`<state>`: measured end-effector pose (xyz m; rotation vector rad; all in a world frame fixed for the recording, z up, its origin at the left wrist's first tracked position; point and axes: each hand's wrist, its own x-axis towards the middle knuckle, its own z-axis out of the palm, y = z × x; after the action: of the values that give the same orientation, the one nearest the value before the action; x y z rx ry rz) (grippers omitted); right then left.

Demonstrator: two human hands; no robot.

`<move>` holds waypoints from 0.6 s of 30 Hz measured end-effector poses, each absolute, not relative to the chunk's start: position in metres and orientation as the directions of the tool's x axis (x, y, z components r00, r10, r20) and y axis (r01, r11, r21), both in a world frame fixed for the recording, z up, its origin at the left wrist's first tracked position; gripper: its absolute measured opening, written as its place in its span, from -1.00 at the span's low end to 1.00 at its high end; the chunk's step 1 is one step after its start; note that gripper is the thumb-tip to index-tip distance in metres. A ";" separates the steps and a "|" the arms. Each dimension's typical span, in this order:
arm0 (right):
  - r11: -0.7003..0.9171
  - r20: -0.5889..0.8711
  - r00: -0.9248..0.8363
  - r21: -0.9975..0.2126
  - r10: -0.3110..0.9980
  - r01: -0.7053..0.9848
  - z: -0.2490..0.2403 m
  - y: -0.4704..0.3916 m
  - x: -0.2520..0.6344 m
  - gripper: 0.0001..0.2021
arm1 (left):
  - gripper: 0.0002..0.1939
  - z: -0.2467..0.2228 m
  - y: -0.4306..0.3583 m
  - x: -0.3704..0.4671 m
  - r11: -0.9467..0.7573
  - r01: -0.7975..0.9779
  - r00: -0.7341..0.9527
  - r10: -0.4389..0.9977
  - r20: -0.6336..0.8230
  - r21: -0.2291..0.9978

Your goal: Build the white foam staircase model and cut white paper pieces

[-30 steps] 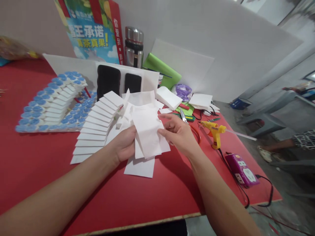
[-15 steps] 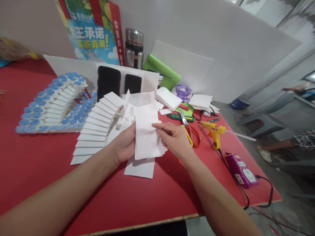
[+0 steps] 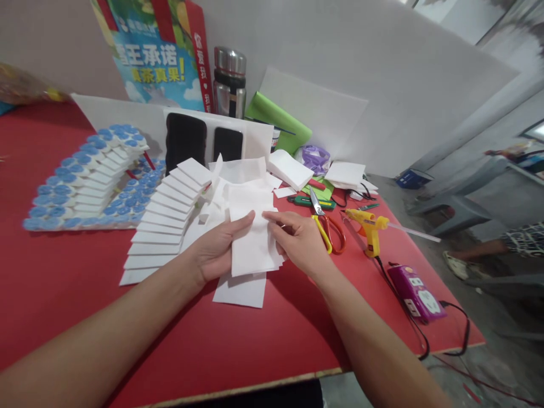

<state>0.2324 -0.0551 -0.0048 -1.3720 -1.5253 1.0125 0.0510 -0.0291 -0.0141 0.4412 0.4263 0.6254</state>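
A stack of white paper sheets [image 3: 251,249] is held between my two hands above the red table. My left hand [image 3: 216,249] grips its left edge, the thumb lying on top and the fingers hidden beneath. On the right edge my right hand [image 3: 295,235] is closed, index finger and thumb pinching the paper. Below the stack another white sheet [image 3: 240,292] lies on the table. A stepped fan of white pieces [image 3: 161,224] spreads to the left of my hands. Behind the stack are loose white scraps [image 3: 212,212].
Scissors [image 3: 327,226], a green cutter [image 3: 312,202] and a yellow glue gun [image 3: 370,229] lie right. Beyond are a purple power box [image 3: 416,294] and its cables. A blue-and-white model [image 3: 85,181] stands left. Two phones [image 3: 186,139] and a steel flask [image 3: 229,85] are behind.
My left thumb has come up onto the top sheet of the stack. My right hand keeps its pinch at the right edge. The view has shifted slightly.
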 end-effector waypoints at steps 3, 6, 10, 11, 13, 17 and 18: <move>0.099 0.079 -0.071 -0.933 0.994 0.346 -0.006 -0.055 0.232 -0.67 | -0.61 -0.013 -0.030 0.052 0.710 -0.478 0.685 0.670 -0.286 0.518; 0.127 0.111 -0.067 -0.925 0.992 0.357 -0.005 -0.053 0.234 -0.66 | -0.52 -0.008 -0.029 0.052 0.713 -0.492 0.632 0.687 -0.358 0.500; 0.195 0.238 0.044 -0.874 0.970 0.445 0.000 -0.043 0.250 -0.64 | -0.47 0.001 -0.023 0.045 0.679 -0.535 0.553 0.731 -0.400 0.502; 0.196 0.265 0.074 -0.848 0.962 0.493 0.000 -0.040 0.256 -0.67 | -0.47 0.002 -0.021 0.043 0.671 -0.549 0.549 0.739 -0.391 0.498; 0.176 0.282 0.087 -0.781 0.956 0.600 -0.001 -0.034 0.267 -0.77 | -0.47 0.004 -0.018 0.037 0.660 -0.569 0.554 0.749 -0.364 0.490; 0.179 0.229 -0.027 -0.676 0.973 0.715 -0.005 -0.030 0.278 -0.76 | -0.47 0.004 -0.016 0.031 0.640 -0.584 0.556 0.763 -0.328 0.499; 0.204 0.213 -0.079 -0.663 0.974 0.720 -0.006 -0.030 0.278 -0.73 | -0.48 0.004 -0.017 0.031 0.641 -0.581 0.557 0.762 -0.330 0.501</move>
<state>0.2782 -0.0304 -0.0056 -1.5746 -1.8598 0.5223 0.0313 -0.0165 0.0041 0.3565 0.5583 0.8122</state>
